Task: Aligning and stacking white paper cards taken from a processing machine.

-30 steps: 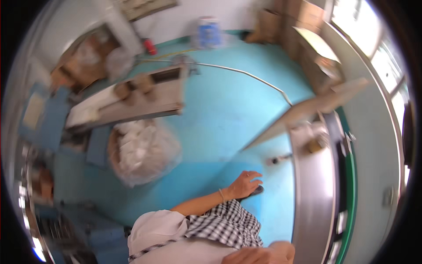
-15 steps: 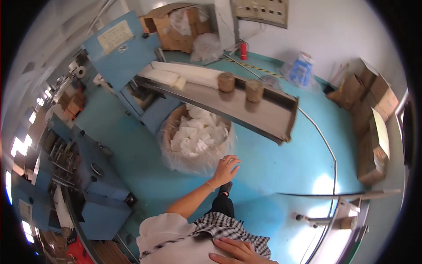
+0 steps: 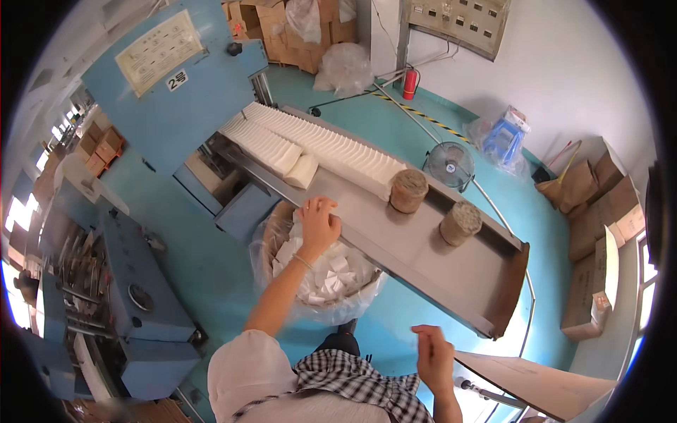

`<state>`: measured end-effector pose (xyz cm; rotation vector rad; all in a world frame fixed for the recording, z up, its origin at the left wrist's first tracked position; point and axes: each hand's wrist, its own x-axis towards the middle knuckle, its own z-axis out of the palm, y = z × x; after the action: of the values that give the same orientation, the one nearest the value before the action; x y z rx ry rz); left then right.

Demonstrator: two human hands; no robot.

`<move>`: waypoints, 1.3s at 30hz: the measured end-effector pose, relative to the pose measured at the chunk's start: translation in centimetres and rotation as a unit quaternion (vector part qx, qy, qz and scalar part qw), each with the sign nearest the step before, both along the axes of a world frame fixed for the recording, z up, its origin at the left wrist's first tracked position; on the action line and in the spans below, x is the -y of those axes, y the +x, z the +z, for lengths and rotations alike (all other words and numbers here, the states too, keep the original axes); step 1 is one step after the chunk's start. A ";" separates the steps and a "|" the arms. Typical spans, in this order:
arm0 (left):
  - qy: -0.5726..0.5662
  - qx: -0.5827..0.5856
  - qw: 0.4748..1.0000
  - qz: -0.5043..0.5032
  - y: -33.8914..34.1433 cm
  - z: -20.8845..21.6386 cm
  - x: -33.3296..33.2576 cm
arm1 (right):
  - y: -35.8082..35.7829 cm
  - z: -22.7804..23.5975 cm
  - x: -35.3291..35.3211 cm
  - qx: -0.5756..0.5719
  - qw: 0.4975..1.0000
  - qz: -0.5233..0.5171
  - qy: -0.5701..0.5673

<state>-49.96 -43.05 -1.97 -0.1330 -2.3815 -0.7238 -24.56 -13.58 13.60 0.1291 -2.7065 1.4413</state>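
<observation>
My left hand (image 3: pixel 319 227) is over the near rim of a long metal trough (image 3: pixel 374 225), its fingers bent but apart and empty; whether it touches the rim I cannot tell. Close to its fingertips lies a short white stack of paper (image 3: pixel 302 171). Two long rows of white folded paper (image 3: pixel 331 144) fill the trough's far left part. A rough brown cylinder (image 3: pixel 409 191) stands against the end of the longer row, and a second brown cylinder (image 3: pixel 461 223) is to its right. In front of my body, my right hand (image 3: pixel 435 356) is raised, loosely curled with the index finger out, holding nothing visible.
Below the trough is a plastic-lined bin (image 3: pixel 352 310) of white paper scraps. A blue machine (image 3: pixel 155 92) stands at the trough's left end. Beyond the trough are a floor fan (image 3: pixel 450 168) and a fire extinguisher (image 3: pixel 410 84). A brown board (image 3: pixel 536 384) juts in at lower right.
I am closer to the trough. My left hand has moved up and left to its near rim. The right hand has left my apron and swung out to the right.
</observation>
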 end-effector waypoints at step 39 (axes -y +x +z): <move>-0.004 -0.018 1.000 -0.004 -11.5 6.8 9.1 | -33.6 -4.4 11.8 -0.067 0.953 0.277 0.099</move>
<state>-61.42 -52.18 4.84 -0.1581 -2.3515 -0.7112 -58.16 -25.39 9.24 1.0296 -2.8148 1.1845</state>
